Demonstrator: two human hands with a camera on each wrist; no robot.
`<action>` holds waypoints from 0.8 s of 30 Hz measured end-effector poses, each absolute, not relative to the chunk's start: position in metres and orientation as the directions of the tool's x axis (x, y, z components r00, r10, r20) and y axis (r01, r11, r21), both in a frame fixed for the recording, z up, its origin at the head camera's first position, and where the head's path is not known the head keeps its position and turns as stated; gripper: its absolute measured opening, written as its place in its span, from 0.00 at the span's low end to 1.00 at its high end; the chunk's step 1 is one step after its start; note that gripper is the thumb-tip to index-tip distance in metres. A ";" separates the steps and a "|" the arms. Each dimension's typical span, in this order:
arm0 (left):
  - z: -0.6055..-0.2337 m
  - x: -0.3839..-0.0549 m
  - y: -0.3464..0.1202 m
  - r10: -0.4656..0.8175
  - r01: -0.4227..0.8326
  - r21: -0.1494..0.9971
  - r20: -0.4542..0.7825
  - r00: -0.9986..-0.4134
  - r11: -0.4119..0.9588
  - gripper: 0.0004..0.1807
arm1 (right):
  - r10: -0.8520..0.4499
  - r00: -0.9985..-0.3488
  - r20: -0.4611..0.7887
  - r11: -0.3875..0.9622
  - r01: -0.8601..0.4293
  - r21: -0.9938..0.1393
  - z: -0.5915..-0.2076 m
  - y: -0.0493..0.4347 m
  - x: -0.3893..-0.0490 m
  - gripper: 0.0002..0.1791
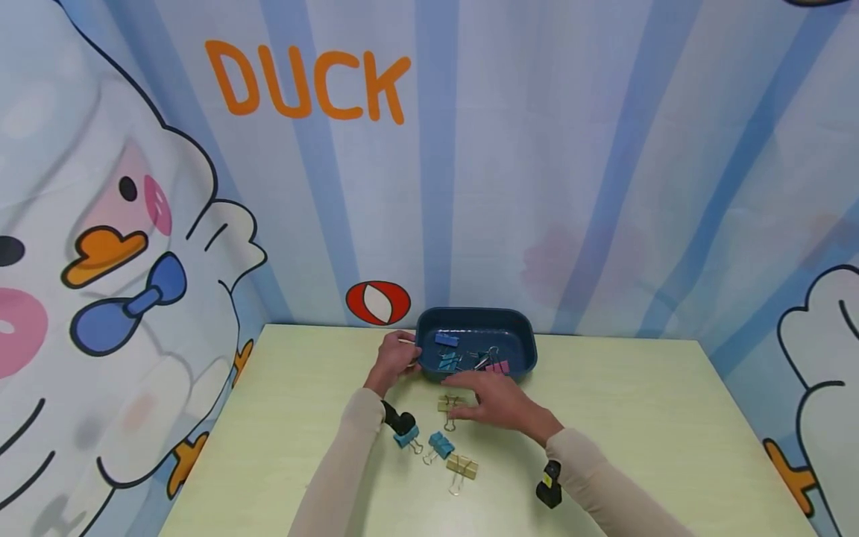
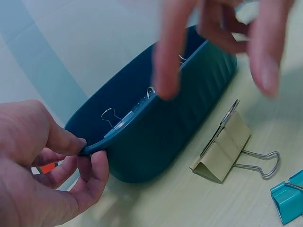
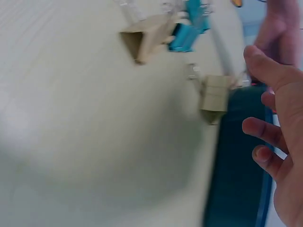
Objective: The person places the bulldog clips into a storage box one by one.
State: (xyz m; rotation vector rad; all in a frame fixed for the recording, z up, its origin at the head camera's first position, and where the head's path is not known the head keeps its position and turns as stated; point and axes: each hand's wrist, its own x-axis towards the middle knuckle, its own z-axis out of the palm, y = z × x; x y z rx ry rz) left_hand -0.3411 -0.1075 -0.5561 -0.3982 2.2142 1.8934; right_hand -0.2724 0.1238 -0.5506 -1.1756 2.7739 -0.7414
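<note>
My left hand (image 1: 394,359) pinches the rim of a dark blue plastic bin (image 1: 499,328) at its left end, thumb over the edge in the left wrist view. Over the bin's front side hovers my right hand (image 1: 496,400), fingers spread and loosely bent, holding nothing. Below its thumb a yellow binder clip (image 1: 448,403) lies on the table close to the bin. Inside the bin are a blue binder clip (image 1: 446,340), teal binder clips (image 1: 448,362) and a pink binder clip (image 1: 497,367), their wire handles showing.
Nearer me on the pale table (image 1: 604,403) lie two teal binder clips, one by the left wrist (image 1: 406,437) and another (image 1: 441,445) right of it, plus a second yellow binder clip (image 1: 463,467). A printed curtain (image 1: 496,149) hangs behind the table's back edge.
</note>
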 end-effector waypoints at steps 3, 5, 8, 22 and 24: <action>-0.557 -0.341 -0.107 -0.073 -0.330 0.933 -0.323 -0.944 0.142 0.20 | -0.680 -0.724 0.116 0.614 -0.649 -0.449 -0.564 0.123 -0.271 0.29; -0.557 -0.341 -0.108 -0.072 -0.329 0.933 -0.322 -0.944 0.144 0.20 | -0.673 -0.731 0.110 0.629 -0.645 -0.434 -0.574 0.123 -0.272 0.28; -0.557 -0.341 -0.108 -0.069 -0.327 0.934 -0.320 -0.945 0.144 0.20 | -0.664 -0.739 0.113 0.641 -0.640 -0.423 -0.586 0.125 -0.272 0.26; -0.557 -0.341 -0.108 -0.066 -0.332 0.933 -0.325 -0.943 0.141 0.20 | -0.570 -0.787 0.237 0.651 -0.609 -0.453 -0.612 0.122 -0.270 0.16; -0.557 -0.341 -0.108 -0.070 -0.335 0.931 -0.328 -0.942 0.141 0.20 | -0.554 -0.797 0.241 0.652 -0.596 -0.469 -0.613 0.121 -0.269 0.15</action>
